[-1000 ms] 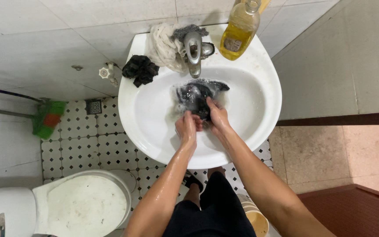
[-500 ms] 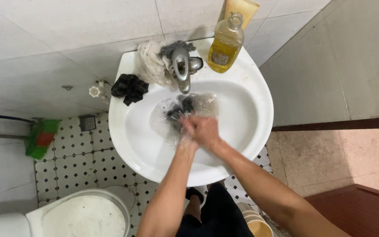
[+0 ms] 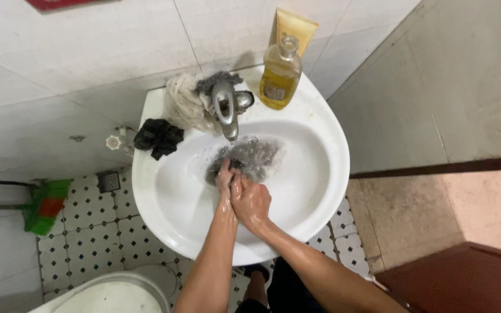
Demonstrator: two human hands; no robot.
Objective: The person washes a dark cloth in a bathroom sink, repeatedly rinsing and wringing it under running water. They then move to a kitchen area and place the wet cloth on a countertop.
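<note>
White sink [image 3: 320,191], dark wet cloth [image 3: 249,157] bunched in the bowl right under the tap [image 3: 225,110]. Left hand [image 3: 225,184] has its grip closed on the near edge of the cloth, right hand [image 3: 251,200] pressed against it, fingers curled shut on the same cloth. Yellow bottle [image 3: 279,75] and black rag [image 3: 158,137] sit on the rim.

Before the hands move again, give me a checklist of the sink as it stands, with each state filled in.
1. Left hand on the dark wet cloth: ok.
2. Right hand pressed against the left: ok.
3. Cloth inside the basin, under the tap: ok.
4. Water running: cannot tell.
5. Oil-coloured bottle upright on the rim, clear of the hands: ok.
6. Black rag resting on the rim's left edge: ok.
</note>
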